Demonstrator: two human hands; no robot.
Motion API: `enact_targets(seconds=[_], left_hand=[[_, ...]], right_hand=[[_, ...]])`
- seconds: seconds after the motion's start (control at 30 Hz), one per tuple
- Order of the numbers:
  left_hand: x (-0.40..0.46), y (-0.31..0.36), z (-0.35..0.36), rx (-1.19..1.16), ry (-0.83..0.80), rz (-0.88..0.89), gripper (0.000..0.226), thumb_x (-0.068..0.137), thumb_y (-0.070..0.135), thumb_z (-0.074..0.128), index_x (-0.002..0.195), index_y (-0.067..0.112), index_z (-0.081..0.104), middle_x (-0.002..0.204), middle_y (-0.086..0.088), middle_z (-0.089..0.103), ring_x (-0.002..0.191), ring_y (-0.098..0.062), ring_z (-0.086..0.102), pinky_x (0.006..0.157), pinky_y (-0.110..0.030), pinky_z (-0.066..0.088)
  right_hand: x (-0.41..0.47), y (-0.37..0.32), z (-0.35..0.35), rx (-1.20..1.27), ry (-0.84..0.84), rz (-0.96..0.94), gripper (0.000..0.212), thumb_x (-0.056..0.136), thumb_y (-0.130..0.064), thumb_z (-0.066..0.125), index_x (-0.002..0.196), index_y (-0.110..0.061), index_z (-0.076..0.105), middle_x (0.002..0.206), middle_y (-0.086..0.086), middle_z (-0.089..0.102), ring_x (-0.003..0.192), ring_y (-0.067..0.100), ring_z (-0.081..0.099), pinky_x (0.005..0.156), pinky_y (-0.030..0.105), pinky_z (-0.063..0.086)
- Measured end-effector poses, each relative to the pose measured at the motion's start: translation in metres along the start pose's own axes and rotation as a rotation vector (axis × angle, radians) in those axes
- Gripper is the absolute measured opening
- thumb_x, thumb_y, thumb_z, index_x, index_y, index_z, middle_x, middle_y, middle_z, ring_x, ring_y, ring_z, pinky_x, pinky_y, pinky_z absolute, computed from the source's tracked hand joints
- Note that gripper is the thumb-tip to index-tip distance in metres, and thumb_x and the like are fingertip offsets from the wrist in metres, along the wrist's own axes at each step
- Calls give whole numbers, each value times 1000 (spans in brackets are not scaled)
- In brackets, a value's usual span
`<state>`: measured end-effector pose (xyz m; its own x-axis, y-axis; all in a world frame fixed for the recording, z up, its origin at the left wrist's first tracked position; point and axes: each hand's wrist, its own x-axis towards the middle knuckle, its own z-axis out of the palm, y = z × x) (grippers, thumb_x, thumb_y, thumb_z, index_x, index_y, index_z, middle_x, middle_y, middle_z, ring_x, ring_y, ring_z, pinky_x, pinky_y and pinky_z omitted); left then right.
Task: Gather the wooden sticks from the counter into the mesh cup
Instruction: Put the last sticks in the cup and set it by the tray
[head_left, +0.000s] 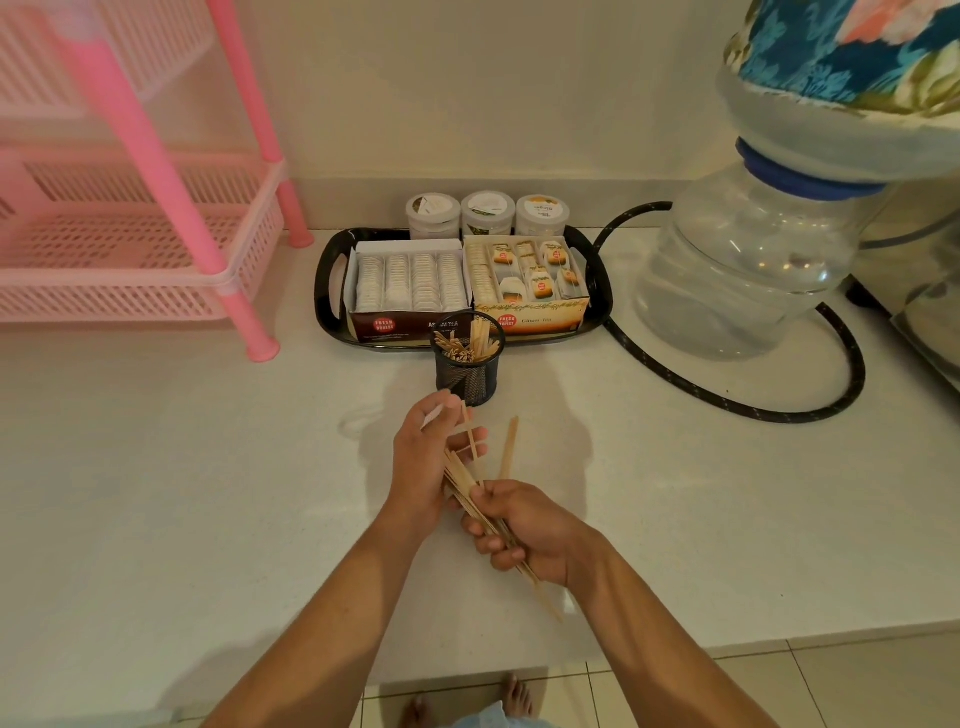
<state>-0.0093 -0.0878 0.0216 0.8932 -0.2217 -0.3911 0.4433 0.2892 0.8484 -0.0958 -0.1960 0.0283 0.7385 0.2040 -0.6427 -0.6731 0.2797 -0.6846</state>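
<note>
The person had both hands on one bunch of wooden sticks (470, 480), probably squaring them up so they'd drop into the mesh cup (467, 364) in one go. The right hand (524, 530) had its grip curled round the lower ends, and the left hand (431, 457) cradled the tops with loosely bent fingers. The cup sat just beyond the hands on the tabletop (208, 493), already holding a bunch. Behind it: one tray (327, 291), two tea boxes, three jars.

This looks like a tea corner in a home kitchen or a small office pantry. A pale speckled stone table (182, 493) meets a plain cream wall, and on it a black oval plastic tray (328, 291) holds two open cardboard boxes of tea bags (410, 283) with three round lidded tubs (487, 213) behind. A clear water dispenser bottle under patterned cloth (753, 270) and a pink plastic slatted rack (140, 249) stand on either side; pale floor tiles (857, 686) show below.
</note>
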Motion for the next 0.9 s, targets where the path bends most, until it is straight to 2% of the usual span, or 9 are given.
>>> enact_targets(seconds=[0.07, 0.2, 0.33, 0.4, 0.47, 0.63, 0.77, 0.9], left_hand=[[2, 2, -3, 38, -14, 15, 29, 93, 25, 65, 122, 24, 60, 103, -5, 73, 89, -26, 73, 71, -36, 59], [2, -1, -3, 125, -20, 42, 16, 93, 13, 63, 107, 14, 71, 92, -11, 73, 80, -22, 72, 65, -30, 58], [-1, -5, -1, 193, -58, 43, 8, 91, 11, 62, 92, 13, 70, 84, -11, 74, 74, -22, 70, 56, -28, 54], [-4, -6, 0, 225, -88, 48, 12, 89, 11, 62, 82, 17, 70, 81, -12, 73, 71, -22, 67, 50, -27, 49], [-4, -7, 1, 254, -104, 52, 17, 88, 11, 61, 76, 21, 69, 81, -10, 73, 73, -21, 68, 51, -26, 48], [-3, -8, 4, 254, -133, 70, 15, 91, 10, 58, 78, 15, 63, 83, -12, 73, 77, -21, 71, 58, -25, 54], [-3, -7, 6, 345, -171, 122, 23, 98, 25, 55, 81, 10, 62, 86, -12, 72, 77, -18, 70, 65, -21, 55], [-4, -5, 8, 429, -183, 181, 31, 101, 33, 47, 83, 13, 62, 83, -9, 72, 77, -17, 69, 70, -21, 55]], right_hand=[[1, 2, -1, -14, -2, 12, 24, 105, -21, 39, 110, -6, 58, 67, 3, 51, 48, 8, 38, 36, 16, 25], [2, 4, -3, -5, -8, 5, 25, 105, -20, 39, 111, -5, 58, 67, 2, 52, 48, 8, 39, 36, 16, 27], [2, 3, -4, 51, -11, -54, 26, 105, -22, 40, 110, -6, 59, 67, 2, 53, 49, 9, 40, 36, 16, 28], [2, 1, -5, 81, -17, -85, 26, 105, -22, 39, 111, -6, 60, 68, 2, 53, 49, 9, 40, 36, 17, 28], [3, -1, -7, 94, -17, -103, 27, 106, -21, 38, 112, -7, 60, 68, 2, 53, 50, 9, 40, 37, 17, 27], [5, 0, -7, 140, -17, -122, 24, 105, -23, 40, 109, -11, 60, 69, 2, 53, 50, 9, 39, 38, 17, 27], [5, 0, -8, 187, -37, -146, 20, 105, -26, 43, 105, -12, 56, 70, 3, 53, 50, 10, 39, 37, 17, 30], [6, -1, -7, 163, -24, -192, 21, 105, -28, 40, 106, -13, 55, 70, 2, 52, 50, 9, 38, 38, 17, 30]])
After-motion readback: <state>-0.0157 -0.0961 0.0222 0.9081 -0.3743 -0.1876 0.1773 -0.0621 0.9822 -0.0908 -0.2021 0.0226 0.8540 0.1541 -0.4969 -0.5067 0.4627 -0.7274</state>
